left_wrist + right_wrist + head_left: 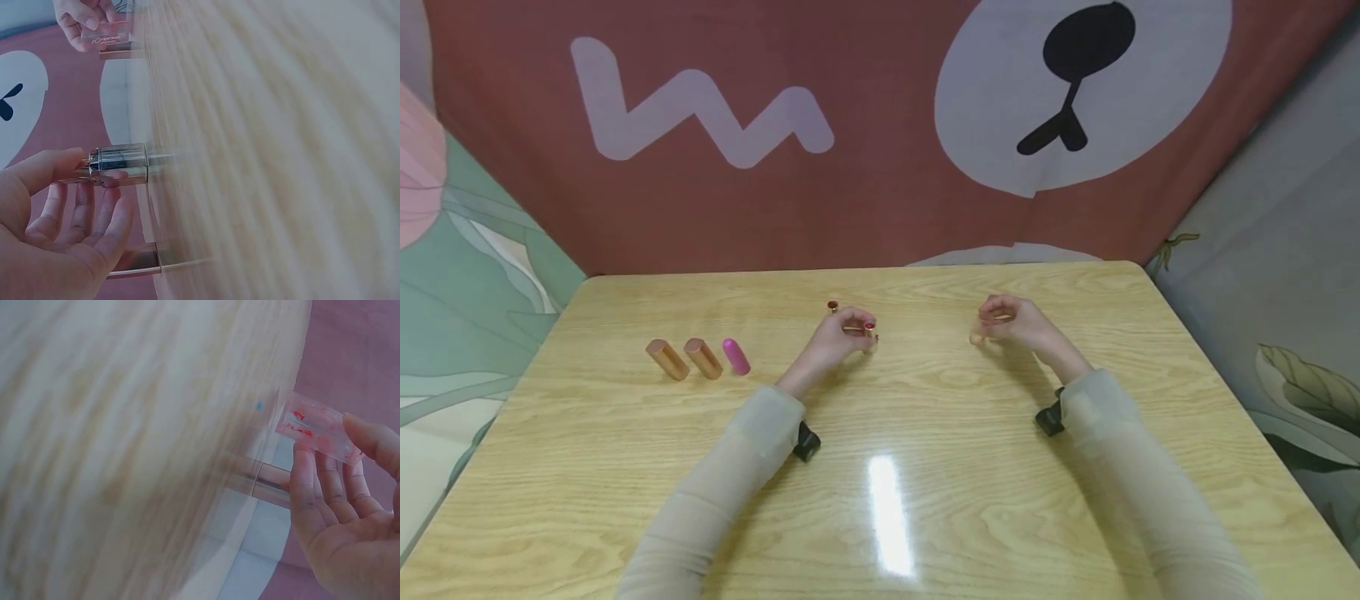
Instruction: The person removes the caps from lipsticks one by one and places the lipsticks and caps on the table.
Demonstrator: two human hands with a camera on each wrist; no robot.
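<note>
My left hand (842, 335) pinches an uncapped lipstick (869, 326) with a dark red tip between thumb and fingers. Its shiny metallic base (122, 164) meets the tabletop in the left wrist view. Just behind that hand stands a second uncapped lipstick (832, 307). Over to the right, my right hand (1021, 323) holds a clear cap (319, 428) with red marks by thumb and fingertips, tilted close over the table. A rose-gold tube (272, 483) stands beside those fingers, partly hidden by them.
Two orange-gold tubes (667, 359) and a pink tube (736, 357) stand in a row on the left of the wooden table (955, 467). A printed red cloth (880, 208) hangs along the far edge. Leaf-patterned cloths flank both sides.
</note>
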